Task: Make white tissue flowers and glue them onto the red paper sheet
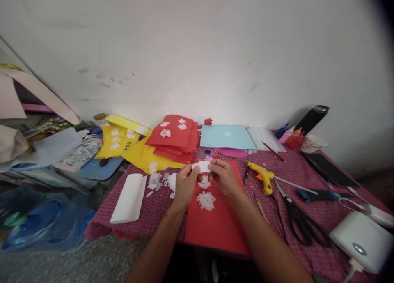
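Observation:
Between my left hand (186, 182) and my right hand (222, 176) is a small piece of white paper (202, 166), pinched at its two ends; both hands are closed on it. It is held above a red sheet (215, 229) lying at the table's front edge. White paper flowers (206, 201) sit on that sheet, one partly behind my fingers. Left of my left hand lie torn white paper scraps (154, 181) and a folded white sheet (129, 199).
Red cards (177, 131) with white flowers, yellow sheets (117, 141) and a light blue sheet (226, 136) lie along the wall. To the right are a yellow glue gun (261, 175), black-handled scissors (300, 219), a white power bank (363, 240), glue bottles (294, 139) and a paper cup (314, 143).

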A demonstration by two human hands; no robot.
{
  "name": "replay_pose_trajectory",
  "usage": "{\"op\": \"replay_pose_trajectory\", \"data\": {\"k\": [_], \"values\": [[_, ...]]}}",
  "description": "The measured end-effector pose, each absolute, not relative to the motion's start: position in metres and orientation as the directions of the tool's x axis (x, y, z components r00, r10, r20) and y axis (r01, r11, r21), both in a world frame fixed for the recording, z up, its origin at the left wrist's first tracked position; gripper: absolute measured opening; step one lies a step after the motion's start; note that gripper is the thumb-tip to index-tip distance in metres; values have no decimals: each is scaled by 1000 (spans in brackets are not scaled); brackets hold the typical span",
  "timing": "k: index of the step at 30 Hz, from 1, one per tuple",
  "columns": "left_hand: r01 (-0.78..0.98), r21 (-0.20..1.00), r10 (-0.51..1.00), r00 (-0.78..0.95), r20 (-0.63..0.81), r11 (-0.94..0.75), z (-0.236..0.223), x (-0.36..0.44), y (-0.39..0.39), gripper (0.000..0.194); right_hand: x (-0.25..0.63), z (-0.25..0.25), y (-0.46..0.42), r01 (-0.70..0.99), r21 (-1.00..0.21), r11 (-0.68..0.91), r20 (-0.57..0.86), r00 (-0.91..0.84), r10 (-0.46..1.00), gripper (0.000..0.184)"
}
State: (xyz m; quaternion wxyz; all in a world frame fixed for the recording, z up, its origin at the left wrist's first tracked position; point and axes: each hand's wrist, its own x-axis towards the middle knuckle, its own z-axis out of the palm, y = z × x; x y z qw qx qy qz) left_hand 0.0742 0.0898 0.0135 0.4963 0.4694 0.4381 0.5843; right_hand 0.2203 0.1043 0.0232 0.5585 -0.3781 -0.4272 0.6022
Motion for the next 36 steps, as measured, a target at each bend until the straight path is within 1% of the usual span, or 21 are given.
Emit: {"op": "replay_pose_trajectory", "data": {"k": [4, 8, 16, 21, 29, 36], "values": [[-214, 972, 994, -75, 81, -96, 12, 75, 90, 25, 220, 23, 105, -383, -923, -20, 18, -95, 995, 18], [-234, 968, 993, -84, 79, -97, 10, 75, 91, 23, 221, 22, 106, -406, -913, -30, 6, -87, 996, 19], [-218, 970, 990, -111, 83, -106, 15, 74, 89, 22, 222, 20, 108, -469, -883, -34, 7, -84, 996, 16], [-177, 978, 990, -107, 88, -106, 19, 65, 82, 24, 220, 20, 107, -457, -889, -32, 8, -85, 996, 19], [-76, 994, 995, -70, 72, -78, 14, 41, 76, 26, 219, 20, 106, -426, -904, -37, 8, -104, 995, 18], [-117, 991, 997, -51, 66, -71, 8, 35, 73, 27, 217, 21, 105, -409, -912, -37, 14, -121, 993, 19]]}}
